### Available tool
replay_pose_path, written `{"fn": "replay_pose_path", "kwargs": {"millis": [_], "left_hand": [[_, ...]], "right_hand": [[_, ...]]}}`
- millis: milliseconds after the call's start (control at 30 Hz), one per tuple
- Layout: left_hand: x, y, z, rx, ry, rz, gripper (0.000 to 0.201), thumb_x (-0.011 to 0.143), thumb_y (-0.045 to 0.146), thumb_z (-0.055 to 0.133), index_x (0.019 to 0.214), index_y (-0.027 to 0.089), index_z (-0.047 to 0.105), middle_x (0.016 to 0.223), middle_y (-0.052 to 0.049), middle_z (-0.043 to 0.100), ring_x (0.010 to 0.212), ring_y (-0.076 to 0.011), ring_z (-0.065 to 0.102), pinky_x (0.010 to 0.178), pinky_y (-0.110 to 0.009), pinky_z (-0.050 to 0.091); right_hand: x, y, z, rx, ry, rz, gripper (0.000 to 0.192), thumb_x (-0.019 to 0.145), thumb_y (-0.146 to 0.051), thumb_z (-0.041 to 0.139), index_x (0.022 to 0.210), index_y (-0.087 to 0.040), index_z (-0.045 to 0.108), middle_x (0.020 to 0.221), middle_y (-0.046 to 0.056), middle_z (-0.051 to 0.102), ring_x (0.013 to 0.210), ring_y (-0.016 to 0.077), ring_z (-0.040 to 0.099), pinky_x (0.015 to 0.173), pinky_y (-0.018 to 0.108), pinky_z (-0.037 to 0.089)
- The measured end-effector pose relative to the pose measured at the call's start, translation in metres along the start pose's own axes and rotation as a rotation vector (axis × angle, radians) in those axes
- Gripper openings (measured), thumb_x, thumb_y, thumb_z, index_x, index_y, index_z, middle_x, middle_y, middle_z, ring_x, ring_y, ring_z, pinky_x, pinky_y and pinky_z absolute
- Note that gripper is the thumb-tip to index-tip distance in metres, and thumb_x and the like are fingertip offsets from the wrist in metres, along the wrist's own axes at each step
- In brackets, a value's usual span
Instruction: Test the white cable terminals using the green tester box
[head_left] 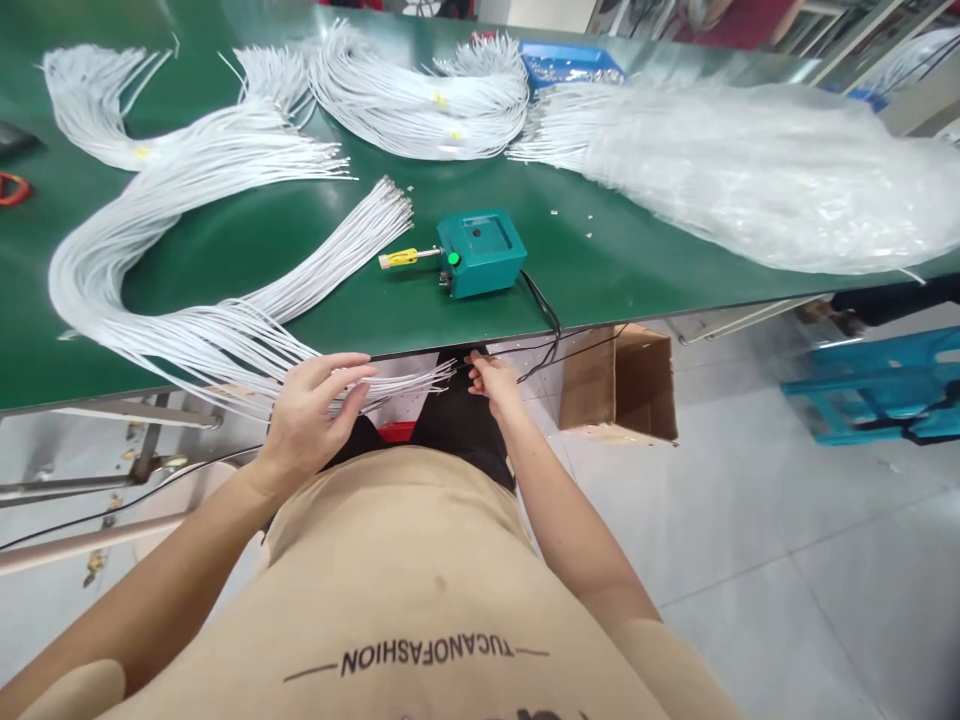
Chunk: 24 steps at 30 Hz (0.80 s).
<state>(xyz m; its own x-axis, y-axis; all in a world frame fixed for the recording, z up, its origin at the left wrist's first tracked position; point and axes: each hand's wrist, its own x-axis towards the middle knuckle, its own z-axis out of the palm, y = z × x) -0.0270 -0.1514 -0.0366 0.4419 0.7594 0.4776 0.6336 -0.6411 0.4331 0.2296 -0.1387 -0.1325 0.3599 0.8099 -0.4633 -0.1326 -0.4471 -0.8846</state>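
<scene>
Worktable [637, 265], green, spans the frame, loaded with white wire along its far side. Plastic-wrapped bundle [750, 170] lies on the right; coiled bundle [412, 110], with yellow ties, sits at far centre; long curved bundle [90, 255] sweeps down the left to the near edge. Cardboard box [589, 385] stands on the floor, right of the legs. Teal machine [480, 260] sits mid-table with its yellow tip [397, 260] pointing left, untouched.

Progress, judged: partway through. Straight bunch [334, 255] left of the machine shows darker ends, maybe already worked; the loose wires [409, 382] fanning off the near edge over the lap look unfinished. Finished count: cannot tell.

Left hand [315, 408]: at the table edge, half curled, thumb apart from the fingers, loose wires passing at its palm side and poking out to the right. Whether it grips them, cannot tell. Right hand [491, 380]: just beyond the wire tips, thumb and fingertips pressed together. Whether a wire end is pinched there is too small to tell.
</scene>
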Motion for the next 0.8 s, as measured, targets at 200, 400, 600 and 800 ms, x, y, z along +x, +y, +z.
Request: {"fn": "replay_pose_path", "kwargs": {"millis": [200,400,600,800], "left_hand": [[-0.002,0.004,0.019,-0.058,-0.090,0.004,0.022,0.087,0.020,0.053,0.105,0.024,0.064,0.114,-0.007,0.066,0.106,-0.0216,0.060,0.094,-0.040,0.046],[0.004,0.006,0.035,-0.071,-0.127,0.049,0.020,0.087,0.019,0.053,0.104,0.023,0.064,0.112,-0.007,0.066,0.104,-0.0209,0.060,0.091,-0.039,0.046],[0.007,0.005,0.043,-0.056,-0.172,0.078,0.020,0.088,0.019,0.053,0.104,0.021,0.064,0.110,-0.008,0.066,0.103,-0.0212,0.060,0.091,-0.039,0.047],[0.019,0.018,0.058,-0.096,-0.198,0.022,0.021,0.090,0.024,0.050,0.106,0.020,0.064,0.110,-0.009,0.065,0.104,-0.0213,0.059,0.093,-0.038,0.047]], "right_hand": [[0.001,-0.003,0.009,0.035,-0.037,0.029,0.016,0.069,-0.030,0.070,0.075,-0.016,0.066,0.057,-0.005,0.054,0.043,0.0021,0.037,0.042,0.016,0.036],[-0.001,0.002,0.001,0.107,-0.030,0.054,0.015,0.074,-0.029,0.064,0.080,-0.015,0.066,0.058,-0.004,0.055,0.042,0.0024,0.037,0.043,0.017,0.034],[0.005,0.012,0.009,0.179,-0.062,0.052,0.020,0.068,-0.034,0.070,0.071,-0.015,0.065,0.047,-0.008,0.043,0.040,0.0032,0.030,0.039,0.019,0.026],[-0.016,-0.001,0.005,0.286,-0.133,-0.016,0.023,0.060,-0.035,0.074,0.070,-0.016,0.065,0.048,-0.009,0.041,0.043,0.0041,0.030,0.043,0.021,0.027]]}}
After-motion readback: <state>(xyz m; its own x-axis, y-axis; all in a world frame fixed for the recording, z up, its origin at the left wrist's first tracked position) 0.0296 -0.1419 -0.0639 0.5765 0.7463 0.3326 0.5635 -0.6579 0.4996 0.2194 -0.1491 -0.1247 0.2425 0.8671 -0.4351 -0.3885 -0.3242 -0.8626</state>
